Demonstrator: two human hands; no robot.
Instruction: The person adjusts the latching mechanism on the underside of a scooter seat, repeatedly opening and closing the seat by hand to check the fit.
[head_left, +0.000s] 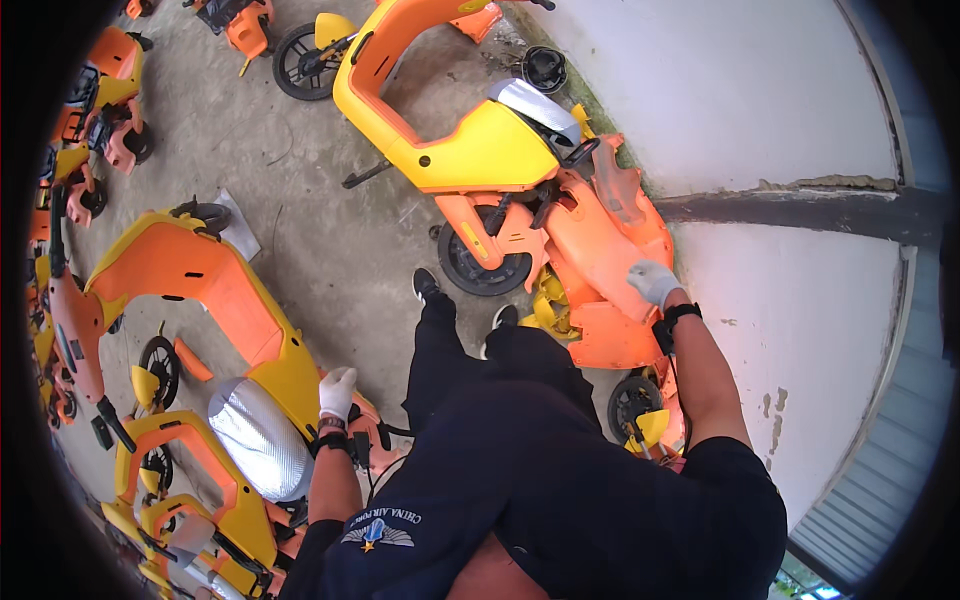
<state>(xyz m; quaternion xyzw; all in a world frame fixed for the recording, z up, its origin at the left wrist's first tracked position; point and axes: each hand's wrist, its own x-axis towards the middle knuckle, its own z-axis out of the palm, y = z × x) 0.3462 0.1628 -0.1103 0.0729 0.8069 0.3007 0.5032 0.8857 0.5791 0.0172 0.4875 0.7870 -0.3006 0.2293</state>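
My left hand [338, 393], in a white glove, is closed with curled fingers beside the yellow and orange scooter [250, 310] on my left. Nothing shows in it. The silver seat cover [258, 438] of that scooter is close by. My right hand [653, 282], also in a white glove, is over the right side of a pile of orange body panels [600, 250]. Its fingers are bent and pressed together; whether they grip a panel edge is hidden. Yellow plastic parts [551, 303] stick out on the near left of the pile.
Another yellow and orange scooter [470, 150] stands ahead of me, its rear wheel [482, 262] near my feet. A white wall [790, 300] runs along the right, with a black helmet [544, 69] at its base. More scooters [115, 90] line the far left. A black wheel [632, 408] is beside my right hip.
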